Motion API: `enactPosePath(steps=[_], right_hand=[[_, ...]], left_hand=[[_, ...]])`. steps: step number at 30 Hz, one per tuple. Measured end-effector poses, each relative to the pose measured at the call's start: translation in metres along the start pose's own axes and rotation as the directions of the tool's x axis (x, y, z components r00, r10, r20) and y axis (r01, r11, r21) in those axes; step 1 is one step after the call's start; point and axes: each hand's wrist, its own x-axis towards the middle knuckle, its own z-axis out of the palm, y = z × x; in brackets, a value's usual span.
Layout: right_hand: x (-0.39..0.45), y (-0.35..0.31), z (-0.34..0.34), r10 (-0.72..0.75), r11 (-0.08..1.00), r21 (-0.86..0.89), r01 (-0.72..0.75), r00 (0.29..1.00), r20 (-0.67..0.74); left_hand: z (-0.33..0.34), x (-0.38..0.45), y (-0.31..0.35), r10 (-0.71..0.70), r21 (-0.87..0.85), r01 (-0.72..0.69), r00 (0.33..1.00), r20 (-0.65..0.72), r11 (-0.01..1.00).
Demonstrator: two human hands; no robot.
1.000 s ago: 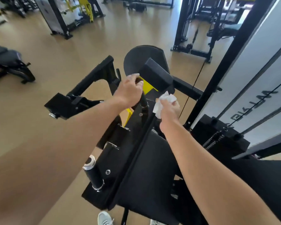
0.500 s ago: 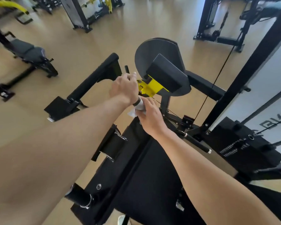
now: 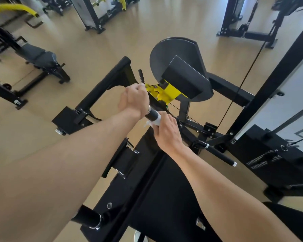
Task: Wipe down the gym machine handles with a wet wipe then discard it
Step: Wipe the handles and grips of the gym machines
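**Wipe slides down the handle**

Since half a second ago, our right hand [image 3: 166, 131] has slipped lower along the handle [image 3: 152, 114], baring a short black stretch of grip between our two fists; a second ago that hand held the wipe [image 3: 155, 121] loose in the air beside the machine.

Nearest us, both forearms reach forward over the black seat pad [image 3: 164, 198], the left from the lower left, the right from the lower right. A chrome-ringed stub [image 3: 89, 220] juts out at the pad's near left corner, under our left forearm. Bare tan floor [image 3: 24, 137] lies open to the left of the pad; to the right a second handle [image 3: 219, 154] sticks out toward the weight stack [image 3: 273, 154], narrowing the room on that side.

Our right hand is curled round the handle's lower end, knuckles up, with the wipe pressed between palm and grip; white edges of it show above and left of the fingers. Just above, our left hand [image 3: 135, 100] is clenched round the upper part of the same bar, wrist bent, thumb side toward us.

Beyond the fists sit the yellow bracket [image 3: 168, 93], the angled black pad [image 3: 184, 79] and the round grey disc [image 3: 164, 51] behind it. A black arm [image 3: 103, 91] runs off to the left. Farther off, a bench [image 3: 37, 56] stands on open floor, with other frames [image 3: 91, 14] along the far edge.
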Motion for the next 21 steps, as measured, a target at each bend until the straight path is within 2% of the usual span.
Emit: enactPosePath(steps=[3, 6, 9, 11, 14, 16, 19, 21], right_hand=[[0.001, 0.001, -0.003, 0.037, 0.999, 0.027, -0.039, 0.998, 0.055], [0.006, -0.025, -0.011, -0.070, 0.988, 0.142, 0.066, 0.997, 0.021], [0.008, -0.037, -0.009, -0.108, 0.970, 0.215, 0.112, 0.994, -0.032], [0.006, -0.023, -0.002, -0.080, 0.985, 0.153, 0.083, 0.996, -0.025], [0.003, -0.003, 0.002, 0.045, 0.996, 0.069, -0.049, 0.997, 0.058], [0.005, -0.007, 0.001, 0.060, 0.991, 0.112, -0.066, 0.997, 0.056], [0.007, -0.027, -0.004, 0.004, 0.968, 0.250, -0.004, 1.000, -0.002], [0.006, -0.028, -0.001, -0.011, 0.962, 0.272, 0.017, 1.000, -0.025]], left_hand=[[-0.001, 0.000, 0.001, 0.000, -0.015, 0.000, 1.000, 0.011, 1.000], [-0.001, 0.000, 0.001, 0.002, -0.003, -0.002, 1.000, 0.000, 1.000], [-0.001, 0.001, -0.001, 0.011, -0.005, -0.011, 1.000, -0.009, 1.000], [0.000, 0.001, -0.002, 0.022, -0.016, -0.023, 1.000, -0.022, 1.000], [-0.001, 0.001, -0.002, 0.026, -0.040, -0.026, 0.999, -0.021, 0.999], [-0.001, 0.003, -0.003, 0.031, -0.049, -0.032, 0.999, -0.021, 0.998], [0.002, 0.002, -0.003, 0.042, -0.048, -0.044, 0.999, -0.034, 0.998], [0.003, 0.005, -0.004, 0.037, -0.045, -0.039, 0.998, -0.046, 0.998]])
